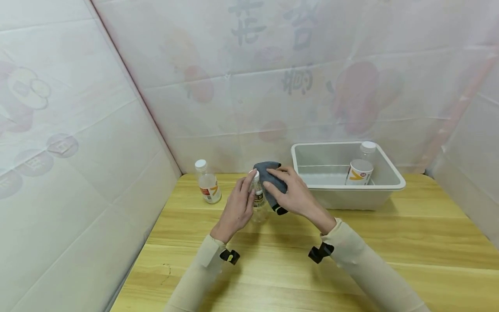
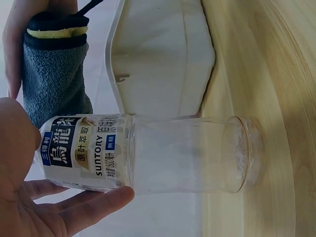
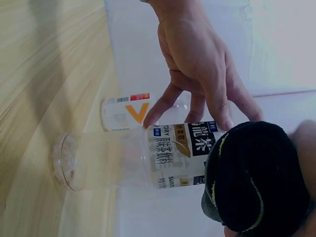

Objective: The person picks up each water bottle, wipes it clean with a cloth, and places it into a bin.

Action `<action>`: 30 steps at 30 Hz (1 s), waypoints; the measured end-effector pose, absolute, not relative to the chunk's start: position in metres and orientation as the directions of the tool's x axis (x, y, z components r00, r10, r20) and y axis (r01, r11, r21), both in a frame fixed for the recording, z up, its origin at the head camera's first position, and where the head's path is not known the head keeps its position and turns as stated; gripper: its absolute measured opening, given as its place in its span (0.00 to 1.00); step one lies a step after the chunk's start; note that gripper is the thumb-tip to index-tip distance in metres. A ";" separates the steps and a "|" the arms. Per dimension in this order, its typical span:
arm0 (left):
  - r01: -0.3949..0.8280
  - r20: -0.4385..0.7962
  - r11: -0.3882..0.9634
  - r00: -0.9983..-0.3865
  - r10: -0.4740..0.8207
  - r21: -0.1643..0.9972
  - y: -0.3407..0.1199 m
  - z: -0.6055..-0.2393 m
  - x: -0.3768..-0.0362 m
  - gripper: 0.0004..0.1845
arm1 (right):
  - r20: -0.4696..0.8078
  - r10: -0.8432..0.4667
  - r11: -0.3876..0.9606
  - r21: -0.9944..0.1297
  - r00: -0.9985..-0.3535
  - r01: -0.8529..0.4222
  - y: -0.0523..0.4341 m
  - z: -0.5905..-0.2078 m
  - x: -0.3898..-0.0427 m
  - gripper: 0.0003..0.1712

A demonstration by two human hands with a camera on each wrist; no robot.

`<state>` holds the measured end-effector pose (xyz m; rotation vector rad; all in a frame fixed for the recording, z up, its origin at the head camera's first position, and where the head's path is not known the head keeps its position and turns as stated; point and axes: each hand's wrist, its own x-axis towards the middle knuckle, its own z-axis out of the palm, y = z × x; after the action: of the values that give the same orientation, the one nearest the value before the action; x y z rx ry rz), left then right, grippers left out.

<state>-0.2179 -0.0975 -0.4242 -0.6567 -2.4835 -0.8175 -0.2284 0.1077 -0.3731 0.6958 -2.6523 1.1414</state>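
Fingers (image 2: 84, 210) of the left hand (image 1: 236, 208) curl round the labelled upper part of a clear empty bottle (image 1: 259, 203), steadying it upright on the table (image 1: 390, 242), while the right hand (image 1: 294, 193) grips a grey cloth (image 1: 270, 180) bunched against the bottle's other side near the cap, apparently so the cloth can rub it without tipping it. The bottle thus stands between the two hands, touching both. A second bottle (image 1: 208, 187) stands well apart to the left, and a white bin (image 1: 383, 182) just behind holds two more.
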 end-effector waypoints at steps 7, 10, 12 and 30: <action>0.559 0.543 0.716 -0.786 0.296 0.418 -0.097 -0.424 -0.219 0.30 | 0.341 -0.360 0.551 -0.673 -0.868 -0.493 0.106 -0.377 -0.233 0.25; 0.566 0.551 0.716 -0.778 0.301 0.408 -0.097 -0.424 -0.219 0.30 | 0.335 -0.375 0.540 -0.679 -0.864 -0.497 0.106 -0.379 -0.233 0.25; 0.571 0.560 0.717 -0.771 0.302 0.400 -0.097 -0.425 -0.219 0.30 | 0.330 -0.383 0.537 -0.681 -0.863 -0.499 0.105 -0.380 -0.233 0.25; 0.570 0.567 0.722 -0.768 0.298 0.392 -0.097 -0.428 -0.219 0.30 | 0.366 -0.400 0.605 -0.583 -0.840 -0.542 0.097 -0.389 -0.233 0.30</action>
<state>-0.2186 -0.0969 -0.4279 -0.6626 -2.4542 -0.7757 -0.2335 0.0966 -0.3894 0.7824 -2.6329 1.0550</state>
